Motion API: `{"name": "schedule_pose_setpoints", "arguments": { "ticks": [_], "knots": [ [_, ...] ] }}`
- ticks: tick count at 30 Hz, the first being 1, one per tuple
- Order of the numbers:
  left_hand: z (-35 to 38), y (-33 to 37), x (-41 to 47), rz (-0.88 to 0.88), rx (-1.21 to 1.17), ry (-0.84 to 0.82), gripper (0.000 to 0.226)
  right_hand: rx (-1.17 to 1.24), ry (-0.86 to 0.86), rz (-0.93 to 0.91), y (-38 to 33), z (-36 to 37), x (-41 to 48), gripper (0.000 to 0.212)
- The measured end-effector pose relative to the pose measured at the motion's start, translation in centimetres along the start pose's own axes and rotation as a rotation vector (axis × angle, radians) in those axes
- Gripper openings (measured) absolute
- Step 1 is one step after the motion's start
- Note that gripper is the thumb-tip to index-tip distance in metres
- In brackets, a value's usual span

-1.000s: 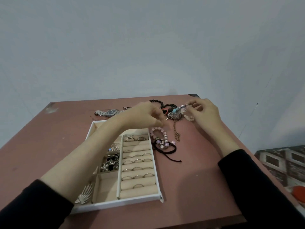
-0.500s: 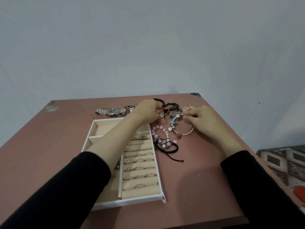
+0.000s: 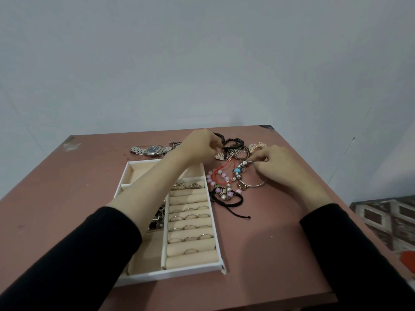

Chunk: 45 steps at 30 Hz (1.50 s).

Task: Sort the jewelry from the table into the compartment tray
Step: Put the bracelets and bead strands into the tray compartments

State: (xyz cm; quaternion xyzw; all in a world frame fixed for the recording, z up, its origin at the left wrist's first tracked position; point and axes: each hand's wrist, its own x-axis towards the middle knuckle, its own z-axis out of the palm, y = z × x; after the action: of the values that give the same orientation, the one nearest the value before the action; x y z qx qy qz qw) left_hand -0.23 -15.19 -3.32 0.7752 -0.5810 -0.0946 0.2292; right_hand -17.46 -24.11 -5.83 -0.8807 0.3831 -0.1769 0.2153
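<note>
Head camera, looking down: I am stretching both arms over the table (image 3: 67, 198), and the white tray (image 3: 175, 273) is sitting right under my left forearm. Its right column is showing roll after roll of cushion with rings (image 3: 190, 217) tucked in, two chunkier ones up in the top row. A left compartment is holding dark black-and-silver pieces (image 3: 158, 217), mostly hidden by my arm. My left hand (image 3: 199, 144) is working at the tangled pile of bracelets (image 3: 235, 149) beyond the tray, fingers curled together, but I cannot tell what they are pinching. My right hand (image 3: 276, 167) is pinching the silver bangle (image 3: 237, 171) with its blue charm, fingertips clamped on the wire, out on the table right of the tray. A watch (image 3: 155, 150) is lying behind the tray.
</note>
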Motion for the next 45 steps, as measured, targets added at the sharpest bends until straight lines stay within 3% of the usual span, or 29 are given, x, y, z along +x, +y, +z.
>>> {"name": "schedule_pose_setpoints", "arguments": {
  "ticks": [7, 16, 20, 26, 29, 41, 45],
  "knots": [
    [1.1, -0.4, 1.4, -0.045, 0.157, -0.06, 0.04, 0.019, 0.002, 0.02, -0.2, 0.0, 0.1, 0.036],
    [0.3, 0.6, 2.0, -0.111, 0.048, -0.196, 0.036, 0.111, 0.168, -0.025, -0.8, 0.3, -0.5, 0.036],
    [0.4, 0.3, 1.4, -0.095, -0.019, -0.127, 0.033, 0.111, 0.23, -0.062, -1.0, 0.7, -0.5, 0.032],
    [-0.9, 0.2, -1.7, -0.009, -0.142, 0.113, 0.037, 0.223, 0.348, -0.14, -2.9, 1.5, -1.4, 0.032],
    [-2.8, -0.5, -4.7, -0.002, -0.166, 0.173, 0.036, 0.241, 0.297, -0.204, -4.6, 2.1, -2.8, 0.03],
    [-6.5, -3.3, -17.9, -0.077, -0.157, 0.121, 0.026, 0.454, 0.114, -0.388, -11.4, 4.3, -8.6, 0.026],
    [-6.9, -4.3, -21.4, -0.072, -0.18, 0.054, 0.025, 0.365, 0.145, -0.506, -12.7, 6.0, -9.7, 0.027]
  ]
}}
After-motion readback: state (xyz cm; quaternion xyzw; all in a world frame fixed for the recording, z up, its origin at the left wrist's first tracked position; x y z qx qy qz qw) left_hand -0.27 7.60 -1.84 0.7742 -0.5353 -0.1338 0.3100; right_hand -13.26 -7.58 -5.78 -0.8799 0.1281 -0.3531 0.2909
